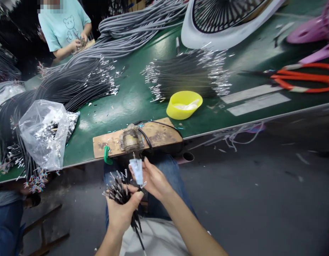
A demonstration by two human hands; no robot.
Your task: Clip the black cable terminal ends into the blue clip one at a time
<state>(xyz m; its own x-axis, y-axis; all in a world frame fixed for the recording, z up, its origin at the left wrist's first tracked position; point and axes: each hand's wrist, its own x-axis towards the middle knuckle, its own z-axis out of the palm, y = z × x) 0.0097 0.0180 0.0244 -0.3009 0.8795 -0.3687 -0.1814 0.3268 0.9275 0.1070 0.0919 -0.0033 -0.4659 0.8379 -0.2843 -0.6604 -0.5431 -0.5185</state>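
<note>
My left hand (123, 209) is closed around a bundle of black cables (118, 190). Their stripped, silvery ends fan out at the top, and the lengths hang down over my lap. My right hand (154, 179) is just right of it, fingers curled at a small light blue piece (137, 170); whether this is held or wrapped on a finger is unclear. One cable end (143, 185) sticks up below that piece, between the hands. Just beyond, a grimy block-shaped device (131, 138) with a black cord sits on a wooden board (161, 133) at the table edge.
A green clamp (107, 155) grips the board. On the green table (135, 85) are a yellow bowl (180, 111), cable bundles (183, 73), a plastic bag (43, 131), orange-handled scissors (300, 78) and a white fan (220, 35). Across it, a person (64, 32) works with their hands.
</note>
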